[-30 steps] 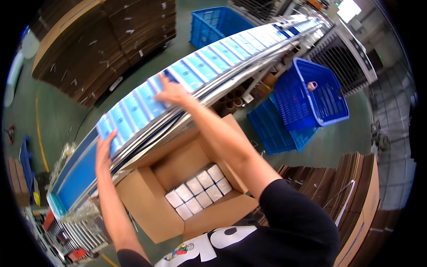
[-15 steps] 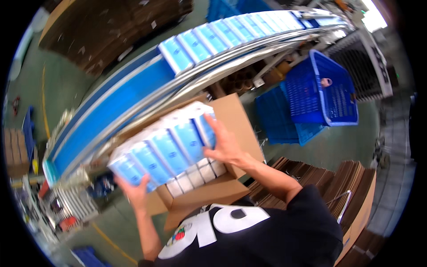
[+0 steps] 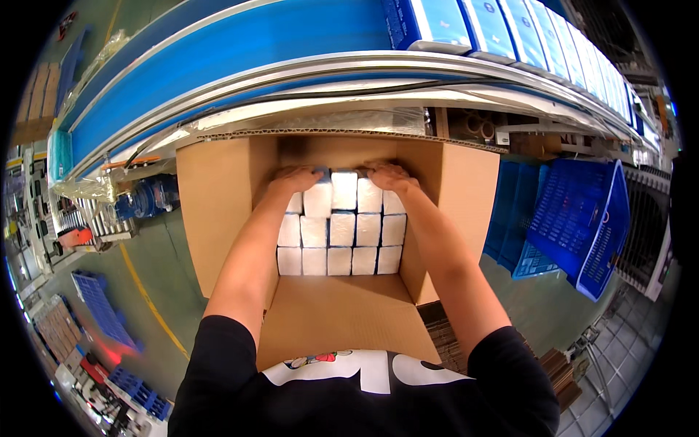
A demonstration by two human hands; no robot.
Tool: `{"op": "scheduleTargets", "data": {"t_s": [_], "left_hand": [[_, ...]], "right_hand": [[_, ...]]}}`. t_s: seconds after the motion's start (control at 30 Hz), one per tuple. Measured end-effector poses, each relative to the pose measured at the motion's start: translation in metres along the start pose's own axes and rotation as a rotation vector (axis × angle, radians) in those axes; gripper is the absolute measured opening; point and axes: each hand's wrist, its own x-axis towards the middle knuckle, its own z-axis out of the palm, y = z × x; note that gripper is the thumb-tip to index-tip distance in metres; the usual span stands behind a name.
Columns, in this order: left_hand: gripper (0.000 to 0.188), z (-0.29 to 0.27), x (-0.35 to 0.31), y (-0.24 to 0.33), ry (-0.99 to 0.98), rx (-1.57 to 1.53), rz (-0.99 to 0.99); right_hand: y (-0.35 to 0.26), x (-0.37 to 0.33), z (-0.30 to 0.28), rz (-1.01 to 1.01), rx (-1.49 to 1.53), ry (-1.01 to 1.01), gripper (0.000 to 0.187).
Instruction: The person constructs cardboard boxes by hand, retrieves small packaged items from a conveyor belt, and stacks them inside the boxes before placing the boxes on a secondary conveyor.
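Below the blue conveyor (image 3: 240, 44), a row of white packs (image 3: 342, 191) is clamped between the left hand (image 3: 295, 178) and the right hand (image 3: 389, 175) at the far wall of the cardboard box (image 3: 218, 197).

Inside the cardboard box (image 3: 218, 211), both hands' fingers (image 3: 309, 173) curl behind the top row of white packs (image 3: 344, 191), so their tips are hidden. At one o'clock, the packs on the conveyor (image 3: 502, 22) are cut off by the rim.
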Motion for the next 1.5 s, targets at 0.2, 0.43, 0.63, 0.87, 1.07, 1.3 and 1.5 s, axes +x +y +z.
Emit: {"op": "scheduleTargets", "data": {"t_s": [0.2, 0.43, 0.63, 0.87, 1.07, 1.3, 1.5], "left_hand": [[0.046, 0.008, -0.011, 0.012, -0.042, 0.058, 0.205], [0.048, -0.076, -0.169, 0.052, -0.142, -0.245, 0.563], [0.044, -0.205, -0.246, 0.068, 0.079, -1.205, 0.914], [0.066, -0.269, -0.204, 0.047, 0.291, -0.983, 0.417], [0.062, -0.268, -0.204, 0.019, 0.527, -1.015, 0.597], [0.094, -0.207, -0.283, 0.025, 1.095, -1.101, 0.862], [0.092, -0.119, -0.308, 0.026, 1.073, -1.148, 0.86]], "right_hand": [[0.0, -0.034, -0.008, -0.257, 0.084, -0.045, 0.044], [0.035, -0.256, -0.218, -0.764, 1.104, 0.591, 0.042], [0.09, -0.191, -0.3, 0.1, 0.022, 1.514, 0.052], [-0.02, -0.175, -0.298, 0.043, 0.48, 0.742, 0.105], [-0.058, -0.16, -0.266, -0.28, 0.605, 0.893, 0.104], [-0.078, -0.241, -0.206, -0.776, 0.928, 1.095, 0.099], [-0.05, -0.25, -0.11, -0.877, 0.938, 1.194, 0.07]]}}
